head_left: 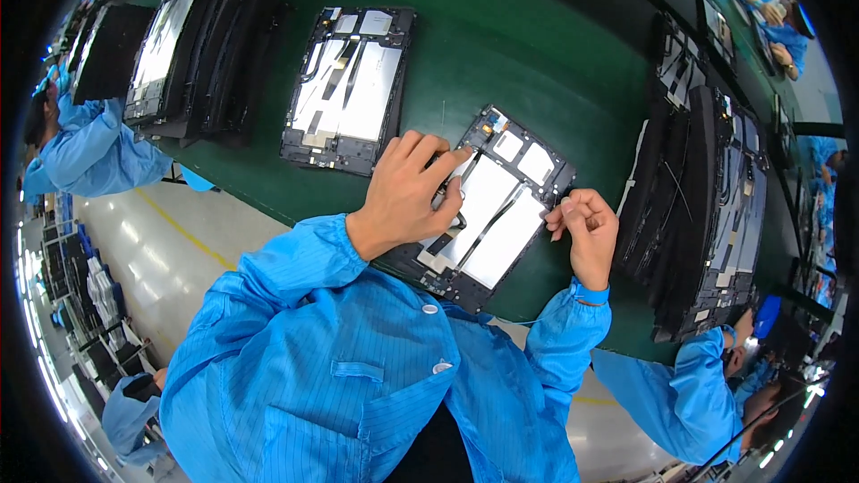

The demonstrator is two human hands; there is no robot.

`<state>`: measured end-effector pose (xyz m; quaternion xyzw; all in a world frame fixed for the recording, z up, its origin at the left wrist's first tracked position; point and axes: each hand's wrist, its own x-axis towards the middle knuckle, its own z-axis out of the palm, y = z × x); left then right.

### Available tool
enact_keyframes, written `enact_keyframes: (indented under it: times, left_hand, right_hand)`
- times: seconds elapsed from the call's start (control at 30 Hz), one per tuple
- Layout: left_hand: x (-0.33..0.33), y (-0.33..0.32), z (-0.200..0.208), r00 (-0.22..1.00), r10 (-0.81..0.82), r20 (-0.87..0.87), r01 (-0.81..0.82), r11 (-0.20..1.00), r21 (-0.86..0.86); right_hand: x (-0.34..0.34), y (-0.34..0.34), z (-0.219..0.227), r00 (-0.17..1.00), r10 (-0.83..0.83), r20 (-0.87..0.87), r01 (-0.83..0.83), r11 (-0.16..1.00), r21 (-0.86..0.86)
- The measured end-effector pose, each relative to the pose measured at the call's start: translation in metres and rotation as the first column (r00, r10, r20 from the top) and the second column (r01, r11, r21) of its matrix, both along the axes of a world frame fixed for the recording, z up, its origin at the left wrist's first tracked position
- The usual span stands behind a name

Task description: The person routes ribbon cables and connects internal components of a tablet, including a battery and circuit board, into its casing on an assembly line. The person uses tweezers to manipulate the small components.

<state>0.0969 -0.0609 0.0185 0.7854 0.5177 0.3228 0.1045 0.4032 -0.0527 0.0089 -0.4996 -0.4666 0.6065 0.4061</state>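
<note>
An opened tablet (506, 201) with silvery battery panels, black flex cables and a dark frame lies at a slant on the green table in front of me. My left hand (412, 188) rests over its left side, thumb and index finger apart, the index tip touching near the upper part of the battery area. At the tablet's right edge, my right hand (583, 228) has its thumb and fingertips pinched together. What they hold, if anything, is too small to make out. Blue sleeves cover both forearms, and a blue band circles my right wrist.
Another opened tablet (344, 89) lies to the upper left on the green table (501, 27). Upright stacks of tablets with black separators stand at left (201, 54) and right (707, 215). Co-workers in blue coats sit on both sides and across.
</note>
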Motion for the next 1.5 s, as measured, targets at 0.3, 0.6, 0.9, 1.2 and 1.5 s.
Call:
enact_keyframes:
  times: [0.3,0.6,0.9,1.2,1.5]
  left_hand:
    - [-0.001,0.0,-0.002,1.0,-0.004,0.018,0.004,1.0,-0.005]
    - [0.003,-0.002,-0.001,1.0,0.026,0.001,-0.026,1.0,0.007]
    - [0.001,0.0,0.002,0.997,0.031,0.064,-0.031,1.0,0.003]
    - [-0.011,0.015,0.003,0.997,-0.069,0.036,0.069,0.998,-0.003]
    - [-0.012,0.015,0.006,0.987,-0.102,0.123,0.116,0.986,-0.119]
  right_hand:
    - [-0.016,-0.003,0.003,0.986,-0.154,-0.068,0.158,0.985,0.066]
    - [-0.01,-0.007,0.003,0.999,-0.045,0.018,0.043,0.995,0.092]
    - [-0.005,-0.006,0.016,0.973,0.162,0.163,-0.17,0.985,0.034]
    - [-0.004,-0.007,0.017,0.967,0.143,0.208,-0.138,0.99,-0.042]
    - [-0.005,-0.007,0.011,0.969,0.133,0.211,-0.13,0.991,-0.028]
